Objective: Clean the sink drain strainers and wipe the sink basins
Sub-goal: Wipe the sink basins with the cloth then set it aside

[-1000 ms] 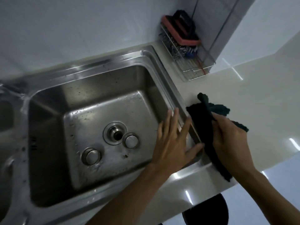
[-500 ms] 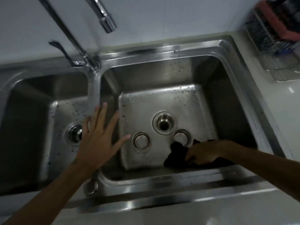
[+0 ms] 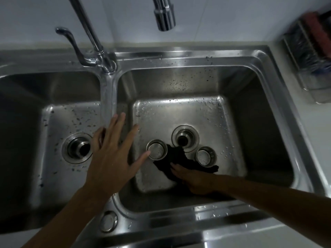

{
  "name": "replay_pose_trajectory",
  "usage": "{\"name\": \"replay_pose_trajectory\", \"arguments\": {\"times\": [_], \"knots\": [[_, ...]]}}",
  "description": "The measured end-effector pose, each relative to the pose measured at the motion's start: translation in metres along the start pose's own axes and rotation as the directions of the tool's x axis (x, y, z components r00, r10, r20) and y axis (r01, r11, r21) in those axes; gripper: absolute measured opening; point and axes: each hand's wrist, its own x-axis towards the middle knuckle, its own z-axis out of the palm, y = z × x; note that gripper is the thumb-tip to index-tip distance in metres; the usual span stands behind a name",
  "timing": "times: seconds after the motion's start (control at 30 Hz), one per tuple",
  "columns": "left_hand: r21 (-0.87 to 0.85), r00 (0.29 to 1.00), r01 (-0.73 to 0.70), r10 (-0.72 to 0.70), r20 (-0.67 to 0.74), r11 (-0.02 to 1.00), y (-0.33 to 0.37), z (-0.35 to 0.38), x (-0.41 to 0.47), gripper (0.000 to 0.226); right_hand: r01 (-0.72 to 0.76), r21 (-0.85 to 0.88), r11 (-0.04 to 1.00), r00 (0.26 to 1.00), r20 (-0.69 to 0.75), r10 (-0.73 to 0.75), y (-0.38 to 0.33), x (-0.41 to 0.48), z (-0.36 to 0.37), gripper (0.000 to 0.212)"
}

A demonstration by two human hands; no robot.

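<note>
A steel double sink fills the view, with a right basin [image 3: 265, 140] and a left basin [image 3: 26, 122]. On the right basin's floor two drain strainers lie loose: one [image 3: 156, 149] left of the open drain hole [image 3: 185, 137], one [image 3: 205, 155] to its right. My right hand [image 3: 195, 178] presses a dark cloth [image 3: 177, 161] flat on the basin floor between the strainers. My left hand [image 3: 112, 154] hovers open over the divider [image 3: 108, 104], fingers spread, thumb tip near the left strainer. The left basin's drain [image 3: 78, 147] is partly hidden by that hand.
A tap with a lever handle [image 3: 93, 42] rises from the back of the divider, its spout [image 3: 164, 15] hanging over the right basin. A wire rack [image 3: 308, 56] with a sponge stands on the white counter at the right. A round cap [image 3: 108, 221] sits on the front rim.
My right hand carried the cloth from the counter into the right basin and slid it left between the strainers. My left hand moved from the sink's right rim to over the divider.
</note>
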Motion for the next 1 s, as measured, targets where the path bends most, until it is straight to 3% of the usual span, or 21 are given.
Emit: {"name": "replay_pose_trajectory", "arguments": {"times": [0.07, 0.17, 0.27, 0.37, 0.43, 0.5, 0.6, 0.67, 0.77, 0.87, 0.93, 1.0], "knots": [[-0.003, 1.0, -0.004, 0.004, -0.006, 1.0, 0.0, -0.001, 0.0, 0.076, -0.048, -0.032, 0.998, 0.998, -0.044, 0.047, 0.002, -0.001, 0.001, 0.084], [-0.002, 1.0, -0.001, 0.001, -0.009, 1.0, -0.002, -0.001, 0.001, 0.076, -0.246, -0.206, 0.947, 0.965, -0.143, 0.219, 0.01, -0.007, 0.002, 0.078], [0.006, 1.0, -0.004, 0.004, -0.018, 1.0, -0.002, -0.001, 0.001, 0.077, -0.484, -0.23, 0.845, 0.874, -0.172, 0.454, 0.017, -0.013, 0.005, 0.058], [0.015, 1.0, -0.008, 0.008, -0.019, 1.0, -0.003, 0.0, 0.001, 0.077, -0.648, -0.174, 0.741, 0.762, -0.138, 0.633, 0.015, -0.019, 0.007, 0.055], [0.015, 1.0, -0.002, 0.003, -0.011, 1.0, -0.003, 0.0, 0.001, 0.077, -0.651, -0.192, 0.734, 0.759, -0.157, 0.632, 0.015, -0.023, 0.001, 0.052], [0.014, 1.0, -0.004, 0.004, -0.017, 1.0, -0.003, 0.001, 0.001, 0.077, -0.574, -0.229, 0.786, 0.819, -0.181, 0.544, 0.017, -0.026, -0.009, 0.047], [0.009, 0.999, -0.005, 0.006, -0.046, 1.0, -0.004, 0.004, 0.0, 0.075, -0.36, -0.378, 0.853, 0.904, -0.367, 0.219, 0.039, -0.026, -0.016, 0.055], [0.003, 0.999, -0.006, 0.006, -0.054, 1.0, -0.003, 0.005, 0.0, 0.075, -0.358, -0.377, 0.854, 0.846, -0.517, 0.127, 0.06, -0.018, -0.022, 0.061], [-0.005, 0.999, -0.002, 0.002, -0.039, 1.0, -0.004, 0.005, 0.0, 0.076, -0.52, -0.239, 0.82, 0.718, -0.642, 0.268, 0.082, 0.012, -0.036, 0.06], [-0.008, 0.999, 0.025, -0.025, -0.024, 1.0, -0.003, 0.003, 0.001, 0.078, -0.574, -0.007, 0.819, 0.571, -0.72, 0.394, 0.081, 0.06, -0.051, 0.061], [0.005, 0.999, 0.039, -0.039, -0.009, 0.999, -0.002, 0.002, 0.002, 0.081, -0.539, 0.056, 0.841, 0.54, -0.743, 0.395, 0.07, 0.089, -0.064, 0.061], [0.008, 0.999, 0.054, -0.054, 0.003, 0.998, -0.001, 0.001, 0.0, 0.083, -0.453, 0.02, 0.891, 0.58, -0.752, 0.312, 0.061, 0.109, -0.076, 0.058]]}}
